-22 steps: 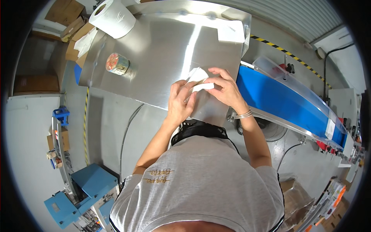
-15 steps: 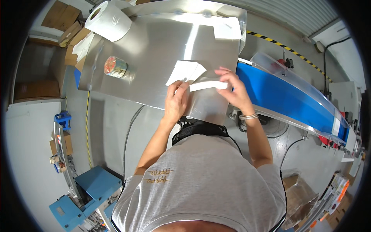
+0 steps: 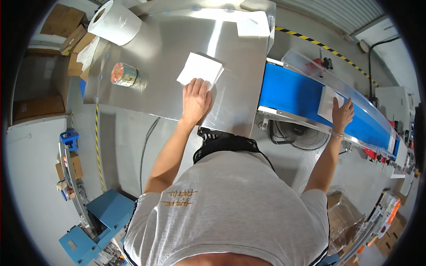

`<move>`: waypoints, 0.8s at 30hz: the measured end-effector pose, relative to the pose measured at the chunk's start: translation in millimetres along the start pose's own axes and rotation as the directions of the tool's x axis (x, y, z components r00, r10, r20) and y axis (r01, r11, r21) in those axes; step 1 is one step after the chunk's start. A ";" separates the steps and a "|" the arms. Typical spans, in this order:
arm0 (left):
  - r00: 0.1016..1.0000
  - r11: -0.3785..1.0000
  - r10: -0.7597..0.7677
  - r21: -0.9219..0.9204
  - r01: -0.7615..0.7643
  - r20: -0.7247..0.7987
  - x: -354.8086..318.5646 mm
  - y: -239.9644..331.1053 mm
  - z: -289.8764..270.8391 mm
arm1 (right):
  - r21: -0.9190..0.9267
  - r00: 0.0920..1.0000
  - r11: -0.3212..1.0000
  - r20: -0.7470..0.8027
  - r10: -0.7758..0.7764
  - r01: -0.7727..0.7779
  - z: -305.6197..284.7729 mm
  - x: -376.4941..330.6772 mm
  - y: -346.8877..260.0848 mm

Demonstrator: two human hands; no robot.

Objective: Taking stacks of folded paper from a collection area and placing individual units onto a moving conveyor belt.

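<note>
A small stack of flat white sheets (image 3: 202, 68) lies on the metal table. My left hand (image 3: 196, 98) rests on its near edge with the fingers laid over the top; its thumb is hidden. Out to the right, my right hand (image 3: 342, 113) is over the blue conveyor belt (image 3: 286, 88), fingers apart. Just left of those fingers, a single white sheet (image 3: 327, 103) lies across the belt. Whether my right fingertips touch the sheet I cannot tell.
A large white roll (image 3: 116, 24) and a round patterned tin (image 3: 124, 74) stand on the metal table (image 3: 164, 48). More white sheets (image 3: 253, 24) lie at its far right corner. A clear guard (image 3: 310, 66) runs along the belt's far side. A fan (image 3: 301, 134) stands below.
My right hand has moved right from the table to the belt, where a white sheet now lies. The folded-over strip between my hands is gone. My left hand stays at the stack.
</note>
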State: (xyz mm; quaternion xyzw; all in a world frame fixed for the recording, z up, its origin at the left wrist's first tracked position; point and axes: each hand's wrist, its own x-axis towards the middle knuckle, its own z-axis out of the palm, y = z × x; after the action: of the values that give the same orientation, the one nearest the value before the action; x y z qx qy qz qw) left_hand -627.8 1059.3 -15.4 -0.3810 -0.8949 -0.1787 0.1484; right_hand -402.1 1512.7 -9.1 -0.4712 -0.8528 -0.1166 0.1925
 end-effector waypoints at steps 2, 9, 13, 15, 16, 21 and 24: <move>0.998 0.997 0.066 0.046 -0.067 0.006 0.4 -0.3 1.6 | 0.454 0.969 0.856 -0.088 -0.231 0.245 -0.3 -2.1 -15.5; 0.979 0.982 0.184 -0.063 -0.179 0.087 -41.3 15.1 -21.8 | 0.898 0.455 0.226 0.033 -0.890 0.378 -68.8 -99.7 -205.0; 0.967 0.955 0.189 -0.261 -0.141 0.169 -80.1 36.5 -50.3 | 0.869 0.235 -0.065 -0.204 -0.950 0.490 -70.1 -139.7 -242.0; 0.963 0.959 0.191 -0.246 -0.142 0.189 -100.3 30.6 -47.4 | 0.850 0.165 -0.066 -0.177 -0.970 0.522 -69.2 -152.4 -237.8; 0.950 0.955 0.267 -0.174 -0.239 0.161 -103.1 24.0 -48.2 | 0.848 0.144 -0.070 -0.169 -0.975 0.525 -75.8 -151.8 -234.5; 0.992 0.890 0.095 -0.453 -0.050 0.078 -87.2 21.2 -63.7 | 0.915 0.147 -0.090 -0.159 -0.976 0.393 -85.1 -145.5 -220.0; 0.948 0.566 -0.247 -0.764 0.310 0.202 -56.9 38.2 -77.1 | 0.992 0.330 -0.128 -0.126 -0.936 0.016 -82.9 -132.8 -214.0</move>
State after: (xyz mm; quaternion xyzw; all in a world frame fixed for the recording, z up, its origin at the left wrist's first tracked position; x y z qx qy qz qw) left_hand -551.9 1014.8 38.5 -0.2673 -0.7783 -0.5600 -0.0961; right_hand -501.6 1267.3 3.4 0.1925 -0.8127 0.5497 0.0184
